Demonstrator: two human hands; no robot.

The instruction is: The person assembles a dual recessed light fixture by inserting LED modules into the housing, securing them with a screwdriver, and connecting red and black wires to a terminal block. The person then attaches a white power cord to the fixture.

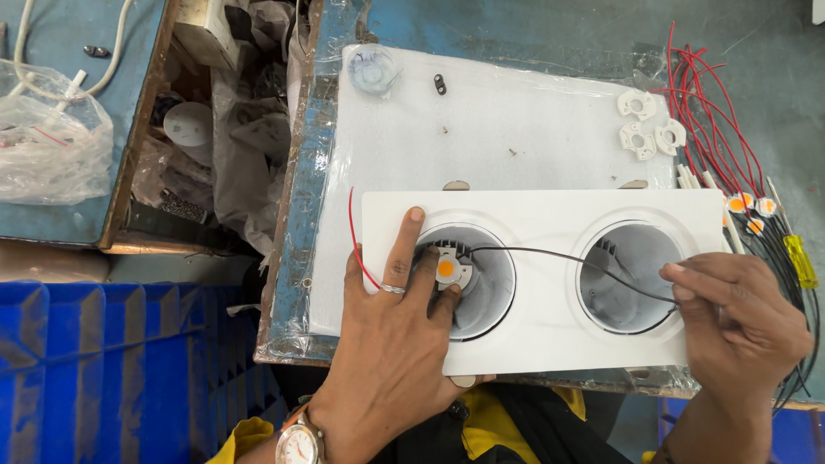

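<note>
The left hand (391, 335), wearing a ring and a wristwatch, lies spread and open on a white twin-hole lamp housing (541, 279), with its index finger stretched along the rim of the left opening and its thumb pressing a small LED module (449, 271) with an orange centre inside that opening. The right hand (739, 322) is closed in a pinch on a thin black wire (559, 255), at the right edge of the right opening. The black wire runs from the LED module across the housing to those fingertips. A red wire (357, 245) curves up beside the left hand, along the housing's left edge. The housing rests on a white foam sheet (498, 129) spread over the blue table (550, 26). Three white plastic holders (649, 129) lie at the sheet's upper right corner; beside them a bundle of red and black leads (713, 120) ends in further orange-centred modules. A yellow-handled screwdriver (799, 258) lies near the right hand. A blue crate (112, 361) stands at lower left.
</note>
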